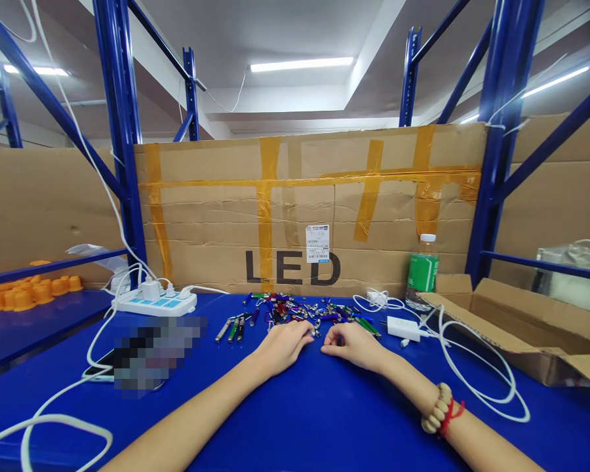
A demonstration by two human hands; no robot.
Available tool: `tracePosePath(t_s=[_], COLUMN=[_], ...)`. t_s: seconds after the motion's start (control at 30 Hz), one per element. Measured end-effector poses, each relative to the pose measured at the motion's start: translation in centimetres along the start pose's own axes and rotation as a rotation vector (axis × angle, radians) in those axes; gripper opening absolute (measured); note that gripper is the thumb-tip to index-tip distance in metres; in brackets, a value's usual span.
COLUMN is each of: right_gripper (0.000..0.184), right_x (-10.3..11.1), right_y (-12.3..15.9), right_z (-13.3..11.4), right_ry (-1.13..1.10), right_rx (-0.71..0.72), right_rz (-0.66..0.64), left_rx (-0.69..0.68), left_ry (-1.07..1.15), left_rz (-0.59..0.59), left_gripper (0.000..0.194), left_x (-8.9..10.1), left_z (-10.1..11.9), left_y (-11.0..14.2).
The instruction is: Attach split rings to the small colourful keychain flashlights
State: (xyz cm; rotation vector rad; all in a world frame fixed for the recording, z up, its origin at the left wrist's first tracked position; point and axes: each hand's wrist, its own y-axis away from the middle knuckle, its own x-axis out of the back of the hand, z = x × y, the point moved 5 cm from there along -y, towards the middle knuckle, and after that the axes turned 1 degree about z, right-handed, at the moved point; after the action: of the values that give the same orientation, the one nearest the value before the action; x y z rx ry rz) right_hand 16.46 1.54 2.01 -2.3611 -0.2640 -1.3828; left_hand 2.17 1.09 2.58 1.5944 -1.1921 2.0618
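Note:
My left hand (286, 346) rests at the near edge of a pile of small coloured metal pieces with clips (288, 308). Its fingers are drawn together beside a small silver clip (316, 329); whatever they grip is hidden. Just to the right, my right hand (353, 345) is curled, thumb and forefinger close together in a pinch. Anything between those fingertips is too small to make out. A short row of slim silver, green and black tubes (233, 329) lies left of the pile. Several green tubes (368, 327) lie just beyond my right hand.
On the left are a white power strip (157, 303) and a phone (99, 366), partly blurred. White cables (491, 393), a white adapter (403, 328), a green-labelled bottle (423, 272) and an open cardboard box (516, 328) stand right. A cardboard wall (216, 223) closes the back.

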Motion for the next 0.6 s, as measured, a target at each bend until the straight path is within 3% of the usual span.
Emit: tracePosePath(t_s=[0.13,0.23,0.33,0.47,0.6], right_gripper=[0.017,0.019,0.022,0.026,0.030], right_x=[0.6,1.6,2.2,1.9,1.5], right_y=[0.2,0.3,0.4,0.4,0.5], right_z=[-0.5,-0.8,-1.1,-2.3,-3.0], right_ry=[0.031,-0.014,-0.205,-0.387,-0.365], right_rx=[0.029,0.013,0.025,0.165,0.247], right_rz=[0.098,0.297,0.462,0.435,0.363], left_rx=[0.067,0.085,0.096,0.104,0.102], left_ry=[0.009,0.021,0.048,0.083,0.103], left_rz=[-0.023,-0.030,-0.010,0.012,0.011], left_gripper=[0.028,0.028,0.027,0.025,0.023], left_x=[0.3,0.6,0.8,0.9,0.9], left_z=[0.0,0.3,0.7,1.2,1.3], left_y=[0.0,0.1,0.1,0.1,0.2])
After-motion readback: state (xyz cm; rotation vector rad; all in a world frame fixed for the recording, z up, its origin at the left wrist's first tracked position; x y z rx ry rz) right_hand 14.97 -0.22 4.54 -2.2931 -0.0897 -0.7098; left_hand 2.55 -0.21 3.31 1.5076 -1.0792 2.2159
